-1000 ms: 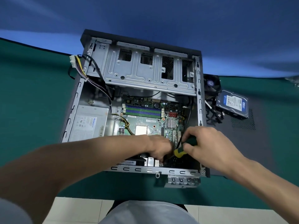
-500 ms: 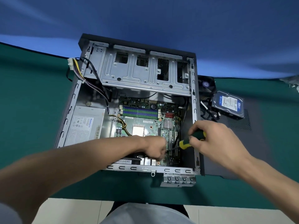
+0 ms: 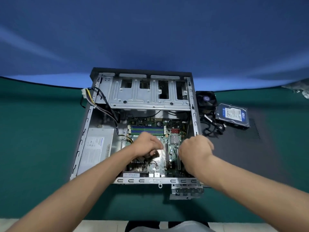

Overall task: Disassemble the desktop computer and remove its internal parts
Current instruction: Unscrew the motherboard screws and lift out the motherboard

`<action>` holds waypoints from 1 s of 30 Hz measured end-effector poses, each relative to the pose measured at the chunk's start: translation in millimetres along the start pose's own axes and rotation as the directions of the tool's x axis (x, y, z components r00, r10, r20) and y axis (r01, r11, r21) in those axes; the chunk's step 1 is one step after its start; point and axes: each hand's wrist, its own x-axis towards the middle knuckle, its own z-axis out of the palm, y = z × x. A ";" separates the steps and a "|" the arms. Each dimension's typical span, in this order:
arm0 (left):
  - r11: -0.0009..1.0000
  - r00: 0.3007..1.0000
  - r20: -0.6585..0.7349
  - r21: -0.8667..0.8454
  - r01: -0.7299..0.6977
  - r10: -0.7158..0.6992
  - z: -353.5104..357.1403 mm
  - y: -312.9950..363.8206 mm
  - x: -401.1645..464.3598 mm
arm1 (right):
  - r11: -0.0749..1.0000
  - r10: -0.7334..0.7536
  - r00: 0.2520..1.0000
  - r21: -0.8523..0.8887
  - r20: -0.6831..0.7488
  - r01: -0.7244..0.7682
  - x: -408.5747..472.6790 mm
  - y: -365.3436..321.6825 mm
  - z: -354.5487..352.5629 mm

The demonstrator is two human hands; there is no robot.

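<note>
Green surface (image 3: pixel 38 148) under a blue backdrop, with the opened computer case (image 3: pixel 93 124) lying flat in the middle, motherboard (image 3: pixel 173 131) still inside. Left hand (image 3: pixel 147 144) and right hand (image 3: pixel 195 148) hover over the board, fingers curled; can't tell what either grip holds. Looks like the board-freeing step, so next up is probably the remaining screws or cables.

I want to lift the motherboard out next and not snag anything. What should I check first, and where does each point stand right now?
1. Hard drive out of the case: ok, it lies on the dark panel to the right.
2. Fan out: ok, it sits beside the case.
3. Cables off the motherboard: not ok, yellow and black wires from the power supply reach the board's left edge.
4. Mounting screws out: cannot tell, both hands cover much of the board.
5. Hands free of tools: cannot tell; left hand and right hand are curled and blurred over the board.
</note>
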 end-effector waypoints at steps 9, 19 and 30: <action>0.928 0.964 -0.265 -0.359 -0.096 -0.003 -10.1 31.2 -37.7 | 0.806 0.258 0.946 0.583 -0.197 -0.099 7.7 32.0 30.4; 0.844 0.906 -0.421 -0.499 -0.195 -0.040 29.2 82.7 -59.8 | -0.189 0.555 0.780 0.870 -0.289 0.456 -0.4 41.6 79.6; 0.918 0.900 -0.432 -0.377 -0.125 -0.055 95.2 131.8 -39.6 | -0.318 0.591 0.713 0.704 -0.377 0.635 -0.8 57.0 103.9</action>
